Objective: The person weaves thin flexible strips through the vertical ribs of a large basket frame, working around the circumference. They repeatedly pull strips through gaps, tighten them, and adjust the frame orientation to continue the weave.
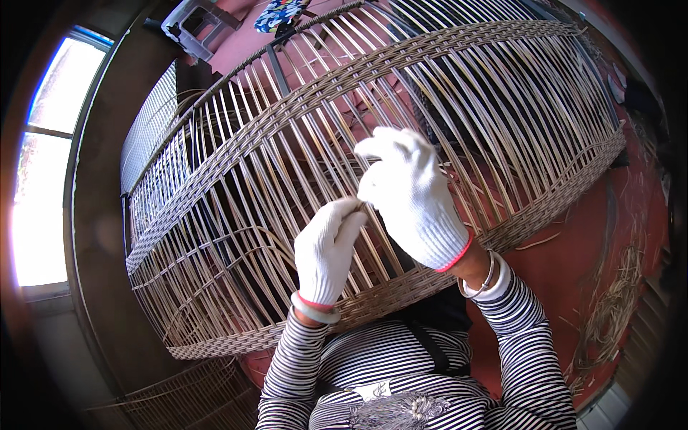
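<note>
A large woven rattan frame [236, 150], with many thin upright strips and woven bands across its middle and lower edge, leans against my lap. My left hand [326, 251], in a white glove, pinches one thin strip near the frame's middle. Just above and to the right, my gloved right hand [412, 197] is closed on the same strip or one beside it, fingers curled toward the left hand. The two hands nearly touch. Both wrists wear bangles over striped sleeves.
A bright window [43, 165] fills the left side. Another woven panel [193, 394] lies at the lower left. Loose rattan strands [609, 308] are scattered on the red floor at the right. A grey plastic stool [193, 25] stands at the top left.
</note>
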Tool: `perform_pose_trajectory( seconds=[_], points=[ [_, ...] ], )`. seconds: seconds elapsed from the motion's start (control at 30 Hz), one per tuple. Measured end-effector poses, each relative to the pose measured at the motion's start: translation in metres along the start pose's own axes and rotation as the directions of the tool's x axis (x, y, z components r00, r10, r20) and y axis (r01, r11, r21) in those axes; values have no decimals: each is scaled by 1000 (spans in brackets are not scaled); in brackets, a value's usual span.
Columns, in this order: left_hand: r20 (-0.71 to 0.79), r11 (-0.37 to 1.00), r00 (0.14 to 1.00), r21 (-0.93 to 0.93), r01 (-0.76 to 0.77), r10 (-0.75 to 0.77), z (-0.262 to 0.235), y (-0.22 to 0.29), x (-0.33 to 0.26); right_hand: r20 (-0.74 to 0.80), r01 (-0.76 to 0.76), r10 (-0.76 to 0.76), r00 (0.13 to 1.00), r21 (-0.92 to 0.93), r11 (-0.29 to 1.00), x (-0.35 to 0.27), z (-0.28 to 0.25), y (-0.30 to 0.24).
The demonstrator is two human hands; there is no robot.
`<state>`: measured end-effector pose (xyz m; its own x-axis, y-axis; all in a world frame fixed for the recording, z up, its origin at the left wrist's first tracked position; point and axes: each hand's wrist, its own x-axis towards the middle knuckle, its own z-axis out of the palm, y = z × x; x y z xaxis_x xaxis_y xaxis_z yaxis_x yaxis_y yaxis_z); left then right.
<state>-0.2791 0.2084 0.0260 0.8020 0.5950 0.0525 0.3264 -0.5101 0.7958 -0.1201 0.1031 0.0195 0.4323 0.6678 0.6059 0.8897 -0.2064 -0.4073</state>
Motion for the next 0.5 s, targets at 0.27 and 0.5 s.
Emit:
perform_pose_trajectory(
  seconds=[0.27,0.5],
  points=[
    [-110,937,934,-121,327,-340,8,-8,14,205,156,-142,969,-55,986,15,56,38],
    [-78,991,988,-13,136,-136,11,-17,16,316,265,-279,907,89,960,22,39,48]
  ],
)
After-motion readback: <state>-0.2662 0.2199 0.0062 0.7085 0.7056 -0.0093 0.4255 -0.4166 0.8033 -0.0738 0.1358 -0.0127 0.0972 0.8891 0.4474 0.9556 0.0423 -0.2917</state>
